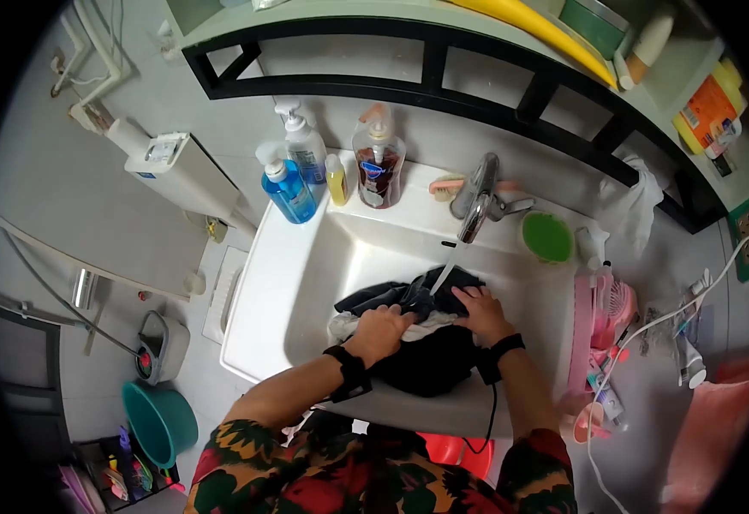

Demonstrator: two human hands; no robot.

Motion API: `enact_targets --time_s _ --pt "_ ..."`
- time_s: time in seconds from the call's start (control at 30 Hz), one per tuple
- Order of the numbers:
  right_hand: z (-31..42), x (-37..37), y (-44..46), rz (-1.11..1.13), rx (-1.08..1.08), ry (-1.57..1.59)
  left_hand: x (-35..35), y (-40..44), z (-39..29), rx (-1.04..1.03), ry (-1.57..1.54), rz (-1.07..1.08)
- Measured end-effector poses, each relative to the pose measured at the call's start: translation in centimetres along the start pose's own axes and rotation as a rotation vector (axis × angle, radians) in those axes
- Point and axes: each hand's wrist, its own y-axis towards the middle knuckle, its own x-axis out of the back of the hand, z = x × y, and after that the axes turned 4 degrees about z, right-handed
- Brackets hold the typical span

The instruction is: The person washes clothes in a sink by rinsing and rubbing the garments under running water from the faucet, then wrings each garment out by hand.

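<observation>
Dark wet clothing lies bunched in the white sink, with a strip of white cloth and a black piece of cloth nearer to me. My left hand is closed on the dark clothing at its left-middle part. At the right end, my right hand grips the same bundle, its fingers bent over the fabric. Between them a stream of water falls from the metal faucet onto the clothing. Folds hide some of my fingertips.
A blue pump bottle, a white pump bottle, a small yellow bottle and a dark red soap bottle stand on the sink's back-left ledge. Right of the faucet sits a green round dish. A black-framed shelf overhangs the back.
</observation>
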Motion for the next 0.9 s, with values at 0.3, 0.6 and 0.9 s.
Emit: enact_targets --time_s 0.3,0.6,0.9 --pt "-1.0 0.6 -2.6 -0.455 -0.250 0.349 7.8 0.7 0.4 -0.305 0.163 -0.348" --pt "4.0 3.3 -6.2 -0.458 -0.010 0.265 4.4 -4.1 5.5 -0.160 -0.042 0.253" --pt "6.1 -2.2 -1.6 0.117 -0.156 0.514 1.5 0.9 4.4 0.216 0.122 0.514"
